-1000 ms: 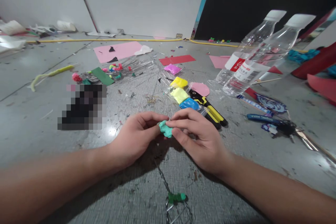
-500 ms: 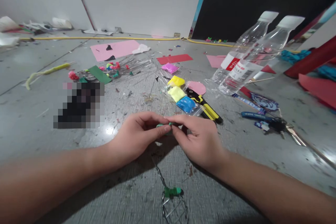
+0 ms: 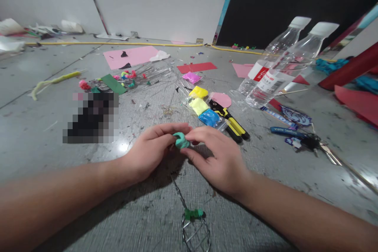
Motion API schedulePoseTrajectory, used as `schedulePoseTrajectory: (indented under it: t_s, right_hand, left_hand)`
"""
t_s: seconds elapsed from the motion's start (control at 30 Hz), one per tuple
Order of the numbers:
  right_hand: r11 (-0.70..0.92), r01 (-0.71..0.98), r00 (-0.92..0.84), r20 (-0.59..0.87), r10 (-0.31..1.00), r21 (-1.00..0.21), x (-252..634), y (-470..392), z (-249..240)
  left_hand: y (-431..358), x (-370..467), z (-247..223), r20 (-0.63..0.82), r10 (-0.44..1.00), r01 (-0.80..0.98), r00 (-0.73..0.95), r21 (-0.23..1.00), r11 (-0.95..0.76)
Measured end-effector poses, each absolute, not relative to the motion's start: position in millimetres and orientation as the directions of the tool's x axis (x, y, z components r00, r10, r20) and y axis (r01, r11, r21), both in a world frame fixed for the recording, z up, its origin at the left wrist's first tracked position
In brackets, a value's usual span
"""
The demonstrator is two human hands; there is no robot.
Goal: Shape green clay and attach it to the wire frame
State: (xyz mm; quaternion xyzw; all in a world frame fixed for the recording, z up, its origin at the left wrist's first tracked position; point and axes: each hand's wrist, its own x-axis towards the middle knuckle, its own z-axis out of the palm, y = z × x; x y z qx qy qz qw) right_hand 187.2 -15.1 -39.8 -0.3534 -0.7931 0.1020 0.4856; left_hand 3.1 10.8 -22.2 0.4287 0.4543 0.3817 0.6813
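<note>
A small lump of teal-green modelling clay (image 3: 181,141) is pinched between both hands above the grey surface. My left hand (image 3: 150,147) grips its left side, with the thumb against or partly inside the curled clay. On the right side, the thumb and fingertips of my right hand (image 3: 220,155) press on the same lump. Below the hands lies a small wire racket shape (image 3: 196,233) with a crossed-wire head and a twisted handle; green clay (image 3: 193,214) wraps its neck. Some fingers of both hands are hidden behind the clay.
Beyond the hands lie clay packets, including blue (image 3: 209,117) and yellow (image 3: 198,92), and yellow-black pliers (image 3: 232,123). Two water bottles (image 3: 270,82) stand right, near keys (image 3: 311,141) and scissors (image 3: 330,151). Wires with coloured clay tips (image 3: 132,80) and a pixelated dark object (image 3: 93,118) are left.
The fingers have shifted around the green clay, which now shows far more between them as a curled lump. The wire racket stays in its place.
</note>
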Motion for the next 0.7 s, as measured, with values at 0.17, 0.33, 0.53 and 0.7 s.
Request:
schedulePoseTrajectory:
  t_s: [0.17,0.33,0.53,0.7]
  right_hand:
    - [0.508,0.539,-0.134,0.527,0.839,-0.672,191.0,-7.1,-44.1]
    - [0.575,0.6,-0.296,0.513,0.806,-0.557,192.3,-10.3,-43.5]
    - [0.605,0.609,-0.351,0.509,0.786,-0.514,191.0,-12.2,-40.5]
    - [0.587,0.624,-0.225,0.601,0.767,-0.516,197.7,-4.9,-46.6]
  left_hand:
    - [7.1,3.4,-18.2,-0.22,0.847,-0.182,0.484,0.922,0.343]
    - [8.7,4.4,-17.2,-0.118,0.855,0.09,0.505,0.992,0.083]
    - [11.8,5.9,-19.3,-0.225,0.872,-0.062,0.435,0.959,0.278]
    - [8.7,7.0,-14.8,-0.173,0.813,-0.197,0.556,0.923,0.331]
